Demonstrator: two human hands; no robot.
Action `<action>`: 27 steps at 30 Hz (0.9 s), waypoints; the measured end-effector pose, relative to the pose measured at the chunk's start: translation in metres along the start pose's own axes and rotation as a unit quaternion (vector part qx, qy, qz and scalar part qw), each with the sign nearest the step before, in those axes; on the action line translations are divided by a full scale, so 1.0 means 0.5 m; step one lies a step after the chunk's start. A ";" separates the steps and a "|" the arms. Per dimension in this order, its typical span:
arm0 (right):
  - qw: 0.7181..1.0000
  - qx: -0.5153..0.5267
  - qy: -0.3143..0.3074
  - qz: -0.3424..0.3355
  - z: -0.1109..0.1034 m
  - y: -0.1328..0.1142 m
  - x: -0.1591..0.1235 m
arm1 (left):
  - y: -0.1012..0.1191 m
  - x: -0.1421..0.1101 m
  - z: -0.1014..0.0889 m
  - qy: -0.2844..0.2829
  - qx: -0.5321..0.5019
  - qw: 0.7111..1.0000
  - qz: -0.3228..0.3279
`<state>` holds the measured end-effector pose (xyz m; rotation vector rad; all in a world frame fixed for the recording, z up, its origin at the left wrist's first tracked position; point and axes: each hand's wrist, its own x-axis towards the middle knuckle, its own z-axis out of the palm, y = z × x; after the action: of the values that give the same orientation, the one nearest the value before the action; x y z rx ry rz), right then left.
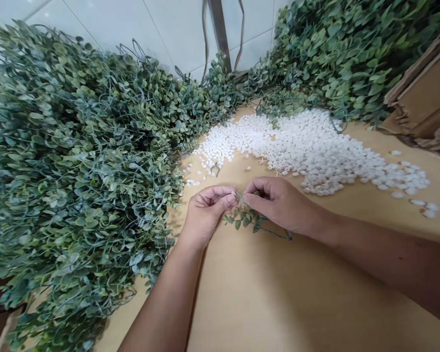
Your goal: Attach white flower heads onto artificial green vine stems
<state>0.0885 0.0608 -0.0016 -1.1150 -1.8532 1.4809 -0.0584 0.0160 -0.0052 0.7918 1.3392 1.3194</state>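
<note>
Over the middle of the table, my left hand (207, 210) pinches with thumb and forefinger at something too small to make out, with a whitish edge showing. Close beside it, my right hand (275, 200) is closed on an artificial leaf sprig (246, 219). The sprig's small green leaves hang below both hands, and its thin stem runs right, under my right hand. The fingertips of the two hands nearly meet. Just beyond them lies a wide heap of small white round pieces (300, 142).
A large pile of artificial greenery (95, 161) covers the left side. More greenery (344, 58) is heaped at the back right, beside a cardboard box (425, 93). Behind stands a white tiled wall (121, 24) with a dark upright bar (220, 34). The tabletop (249, 293) is tan.
</note>
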 end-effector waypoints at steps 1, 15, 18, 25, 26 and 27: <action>1.000 0.001 0.002 -0.003 0.000 0.001 0.000 | 0.000 0.000 0.000 0.000 0.000 1.000 -0.001; 1.000 0.010 0.018 -0.011 0.006 0.008 0.000 | 0.002 -0.001 0.004 -0.003 0.018 1.000 -0.003; 1.000 0.011 0.018 -0.010 0.004 0.007 0.000 | 0.001 -0.001 0.005 -0.002 0.018 1.000 -0.008; 0.999 0.029 0.005 -0.017 0.003 0.009 0.000 | 0.000 0.001 0.001 -0.001 -0.014 1.000 -0.002; 0.999 0.030 0.004 -0.018 0.003 0.010 0.000 | 0.000 0.001 0.001 -0.004 -0.016 1.000 -0.001; 0.999 0.031 0.003 -0.019 0.003 0.010 0.001 | 0.001 0.001 0.000 -0.008 -0.016 1.000 -0.001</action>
<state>0.0886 0.0606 -0.0070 -1.0480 -1.8027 1.5002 -0.0584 0.0167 -0.0050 0.7766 1.3035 1.3277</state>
